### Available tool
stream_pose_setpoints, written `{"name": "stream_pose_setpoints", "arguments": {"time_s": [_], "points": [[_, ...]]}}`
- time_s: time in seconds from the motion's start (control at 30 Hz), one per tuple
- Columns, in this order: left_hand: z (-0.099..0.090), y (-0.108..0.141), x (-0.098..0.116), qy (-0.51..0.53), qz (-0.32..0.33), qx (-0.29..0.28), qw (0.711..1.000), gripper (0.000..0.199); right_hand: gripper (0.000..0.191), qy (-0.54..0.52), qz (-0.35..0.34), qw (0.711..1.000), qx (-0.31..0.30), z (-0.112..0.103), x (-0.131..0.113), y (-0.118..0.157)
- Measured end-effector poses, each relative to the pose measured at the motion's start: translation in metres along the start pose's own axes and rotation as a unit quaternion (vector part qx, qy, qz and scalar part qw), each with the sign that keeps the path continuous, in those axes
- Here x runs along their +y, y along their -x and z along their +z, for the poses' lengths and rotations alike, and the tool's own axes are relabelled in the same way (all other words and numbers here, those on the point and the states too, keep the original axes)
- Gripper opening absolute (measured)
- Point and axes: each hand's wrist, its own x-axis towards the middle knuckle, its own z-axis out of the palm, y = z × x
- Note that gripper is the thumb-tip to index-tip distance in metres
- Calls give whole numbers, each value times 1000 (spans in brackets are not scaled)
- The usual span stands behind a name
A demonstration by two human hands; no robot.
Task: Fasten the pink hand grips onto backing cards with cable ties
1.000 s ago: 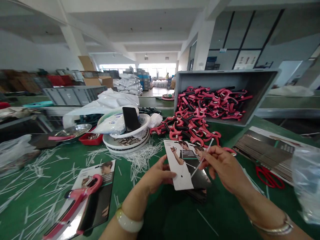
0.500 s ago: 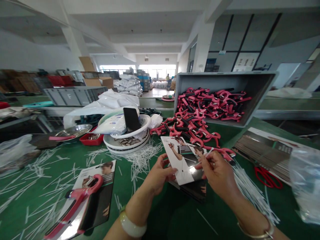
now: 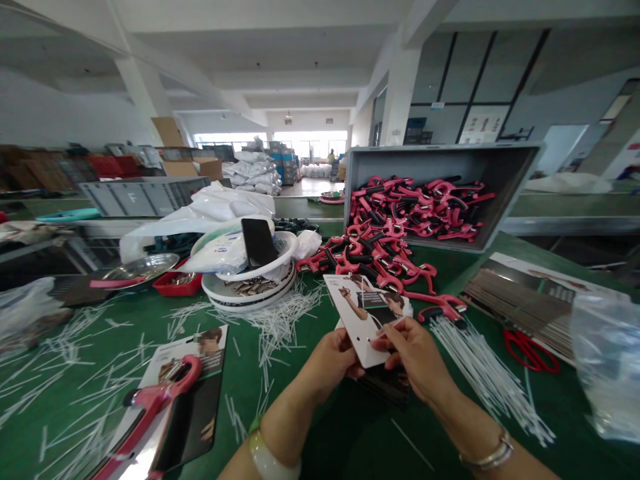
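Note:
My left hand (image 3: 333, 360) is closed on the lower left edge of a printed backing card (image 3: 354, 321), which it holds tilted up. My right hand (image 3: 415, 353) is closed in a pinch at the card's right side, on a thin white cable tie (image 3: 363, 297) that curves over the card's face. Small holes show near the card's lower end; whether the tie passes through one, I cannot tell. Beneath both hands lie more dark cards (image 3: 387, 387). To the left, pink-and-black pliers (image 3: 150, 407) rest on another card (image 3: 213, 390), fastened there by white ties.
A tipped grey crate (image 3: 510, 200) spills pink pliers (image 3: 380, 250) onto the green table. Loose cable ties (image 3: 495, 373), red scissors (image 3: 530, 350) and a card stack (image 3: 520, 300) lie right. Left of centre stand a white basket (image 3: 287, 250) with a phone (image 3: 259, 241) and a red tray (image 3: 177, 283).
My right hand has moved left and down, closer to my left hand. The cable tie, straight and sticking out past my right fingers before, now bends across the card.

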Motion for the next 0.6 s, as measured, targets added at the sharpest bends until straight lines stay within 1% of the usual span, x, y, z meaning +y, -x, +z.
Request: {"name": "stream_pose_setpoints", "arguments": {"time_s": [0.07,0.1,0.13,0.17,0.2,0.23,0.27,0.3,0.33,0.37,0.4,0.43,0.47,0.53,0.6], "points": [[-1,-4,-1,-65,5,22,998,18,24,79,-37,996,-22,-7,-4,-2],[-2,-6,0,-87,8,34,996,15,23,126,-76,989,-11,-11,-7,-2],[-3,-7,2,-103,15,45,994,14,24,174,-128,976,20,-15,-10,-1],[-3,-8,5,-115,22,55,992,12,30,220,-192,954,64,-19,-13,1],[-3,-8,9,-122,30,64,990,12,40,267,-261,922,106,-22,-16,4],[-3,-8,13,-124,37,71,989,14,51,316,-329,881,128,-24,-18,8],[-3,-9,16,-122,41,72,989,15,59,368,-388,836,121,-24,-20,12],[-3,-9,20,-115,41,66,990,17,61,419,-431,794,90,-24,-21,16],[-3,-9,22,-105,37,56,992,16,56,463,-454,760,47,-22,-21,19],[-3,-8,25,-95,35,46,994,13,47,495,-460,737,8,-21,-20,20],[-3,-8,27,-85,33,38,995,9,38,512,-456,728,-14,-19,-17,19],[-4,-8,28,-76,34,32,996,6,32,517,-450,728,-17,-18,-14,17],[-5,-8,28,-67,36,29,997,8,29,511,-446,734,-8,-19,-10,14],[-7,-9,26,-48,52,24,997,17,29,487,-454,746,18,-21,-2,5],[-7,-12,22,-28,82,18,996,28,29,453,-465,760,37,-26,4,-4]]}}
